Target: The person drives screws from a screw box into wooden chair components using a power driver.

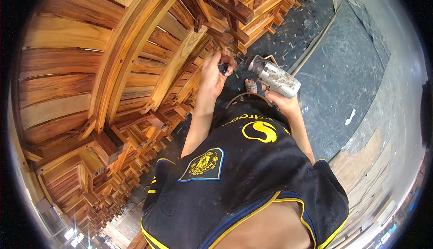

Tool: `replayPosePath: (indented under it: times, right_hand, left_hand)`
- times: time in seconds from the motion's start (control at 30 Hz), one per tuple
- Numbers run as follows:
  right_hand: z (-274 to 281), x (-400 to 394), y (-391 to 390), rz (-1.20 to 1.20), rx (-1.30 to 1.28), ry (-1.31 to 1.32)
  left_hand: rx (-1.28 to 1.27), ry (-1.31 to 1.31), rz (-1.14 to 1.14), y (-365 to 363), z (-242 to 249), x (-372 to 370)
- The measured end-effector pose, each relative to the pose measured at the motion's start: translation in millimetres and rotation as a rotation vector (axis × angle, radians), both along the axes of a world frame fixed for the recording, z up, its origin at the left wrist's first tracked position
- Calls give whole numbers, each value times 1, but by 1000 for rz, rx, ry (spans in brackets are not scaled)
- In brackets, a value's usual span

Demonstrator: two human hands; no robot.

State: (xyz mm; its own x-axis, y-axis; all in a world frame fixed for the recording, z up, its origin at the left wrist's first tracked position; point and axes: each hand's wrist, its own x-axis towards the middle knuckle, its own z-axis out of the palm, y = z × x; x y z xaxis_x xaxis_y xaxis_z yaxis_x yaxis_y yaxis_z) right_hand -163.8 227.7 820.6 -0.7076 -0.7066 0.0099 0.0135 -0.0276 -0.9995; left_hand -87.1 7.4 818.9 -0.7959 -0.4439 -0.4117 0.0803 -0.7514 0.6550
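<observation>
A silvery, dirt-marked power tool [275, 76] is in my right hand [282, 101], whose fingers wrap round its lower part; its dark end points toward my left hand. My left hand [216, 70] is raised beside the wooden furniture, palm up, with its fingers curled round a small dark object [223, 68] too small to name. Slatted wooden furniture [67, 64] with curved rails [122, 50] fills the left side of the view, near my left hand. The two hands are apart.
More wooden frames [103, 195] are stacked in a row at the lower left. A dark floor sheet [343, 77] with scraps on it lies at the right, beside brown boards [361, 163]. A sandalled foot [251, 85] shows below the tool.
</observation>
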Motion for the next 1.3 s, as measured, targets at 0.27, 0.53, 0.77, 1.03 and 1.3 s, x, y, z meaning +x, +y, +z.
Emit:
replayPosePath:
  times: [0.27, 0.53, 0.77, 1.03, 1.3]
  right_hand:
    - [10, 1, -11, 4, -89, -56]
    - [5, 0, -14, 28, -83, 1]
    - [2, 1, -17, -6, -94, -60]
    - [-1, -2, -20, -22, -110, -134]
    - [1, -4, -18, -14, -105, -107]
  left_hand:
    - [-6, -9, 45, -10, 15, -5]
    - [-14, -12, 95, -17, 10, -8]
    - [90, 41, 59, -23, 3, -6]
    - [27, 32, 2, -19, 10, -10]
    - [-66, 8, -60, -23, 0, -8]
